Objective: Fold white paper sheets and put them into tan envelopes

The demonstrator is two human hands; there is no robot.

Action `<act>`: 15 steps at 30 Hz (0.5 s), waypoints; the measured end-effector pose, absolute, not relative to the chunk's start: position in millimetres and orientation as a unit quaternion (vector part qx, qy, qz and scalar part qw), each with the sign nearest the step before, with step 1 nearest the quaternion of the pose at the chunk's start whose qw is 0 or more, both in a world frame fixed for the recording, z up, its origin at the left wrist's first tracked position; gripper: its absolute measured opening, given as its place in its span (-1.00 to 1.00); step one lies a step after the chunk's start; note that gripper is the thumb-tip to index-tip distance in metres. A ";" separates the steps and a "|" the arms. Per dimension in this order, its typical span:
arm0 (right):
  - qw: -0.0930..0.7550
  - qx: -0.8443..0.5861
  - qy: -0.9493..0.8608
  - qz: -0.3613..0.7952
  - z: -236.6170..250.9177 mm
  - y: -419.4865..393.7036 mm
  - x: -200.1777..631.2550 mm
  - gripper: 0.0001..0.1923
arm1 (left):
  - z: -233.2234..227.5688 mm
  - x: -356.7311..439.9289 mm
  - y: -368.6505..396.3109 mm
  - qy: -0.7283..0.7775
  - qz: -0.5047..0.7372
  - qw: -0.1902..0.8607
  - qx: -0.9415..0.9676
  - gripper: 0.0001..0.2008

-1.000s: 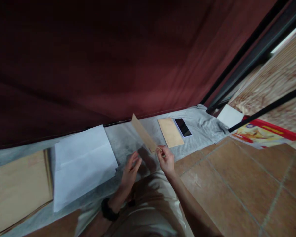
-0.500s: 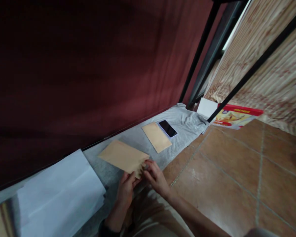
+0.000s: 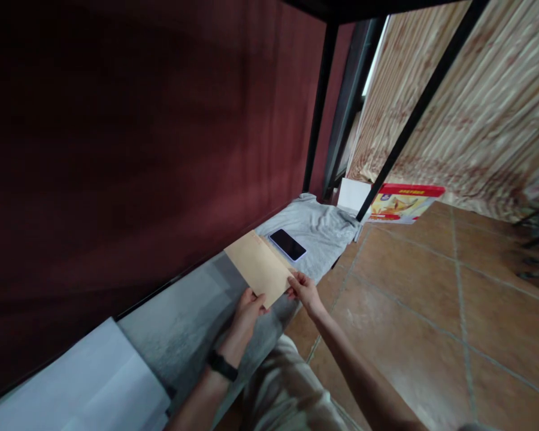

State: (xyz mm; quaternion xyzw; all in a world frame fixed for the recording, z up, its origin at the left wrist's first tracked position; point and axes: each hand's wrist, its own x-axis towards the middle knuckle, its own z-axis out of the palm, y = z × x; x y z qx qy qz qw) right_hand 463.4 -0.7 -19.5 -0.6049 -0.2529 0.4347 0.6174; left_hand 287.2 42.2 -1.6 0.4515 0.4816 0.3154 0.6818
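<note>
Both hands hold a tan paper envelope (image 3: 258, 266) just above the grey cloth (image 3: 193, 323). My left hand (image 3: 248, 311) pinches its near left corner, and my right hand (image 3: 303, 288) grips its near right edge. The envelope lies almost flat and covers most of another tan envelope beneath it, of which only a thin edge shows. A black phone (image 3: 287, 244) lies face up on the cloth just beyond the envelope. A dark band sits on my left wrist.
White paper sheets (image 3: 85, 389) lie on the cloth at lower left. A dark red wall runs behind the cloth. A black metal post (image 3: 413, 114) slants up at right, with a red and yellow box (image 3: 402, 202) and white paper (image 3: 353, 194) at its foot. Brown tiled floor spreads right.
The envelope has moved right, from the middle of the cloth to over the second envelope beside the phone. Both hands went with it, and the view swung right.
</note>
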 end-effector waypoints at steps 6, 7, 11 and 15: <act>0.550 -0.679 -0.331 0.355 -31.0 13.4 489.1 -0.59 | -23.7 313.8 69.8 0.553 0.307 0.596 0.495 -0.67; 0.536 -0.691 -0.341 0.346 -33.4 13.8 491.5 -0.62 | -27.4 316.3 71.9 0.563 0.307 0.586 0.495 -0.68; 0.512 -0.708 -0.348 0.341 -42.8 16.5 498.3 -0.69 | -37.3 322.0 74.9 0.598 0.298 0.549 0.502 -0.74; 0.499 -0.712 -0.349 0.349 -50.4 23.4 503.9 -0.68 | -39.6 322.3 75.5 0.613 0.282 0.534 0.509 -0.78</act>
